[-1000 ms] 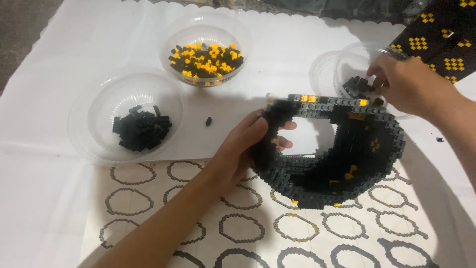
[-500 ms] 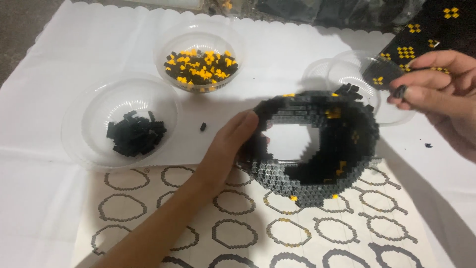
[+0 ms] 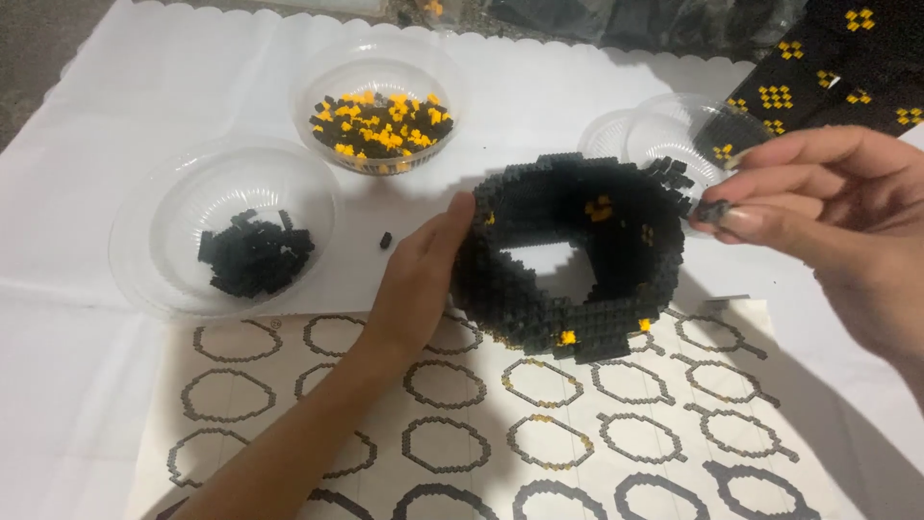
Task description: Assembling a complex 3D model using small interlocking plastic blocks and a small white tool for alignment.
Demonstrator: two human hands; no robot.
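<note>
Left hand (image 3: 419, 279) on white tablecloth (image 3: 173, 87), dim room.

The light is bright and rather hard, coming from above, so the white cloth (image 3: 597, 87) looks almost washed out and the clear plastic bowls (image 3: 164, 241) show small glare on their rims. A soft grey shadow lies on the paper sheet (image 3: 674, 424) under the right hand (image 3: 837, 221). This hand is slightly blurred, and the far dark corners lose detail
</note>
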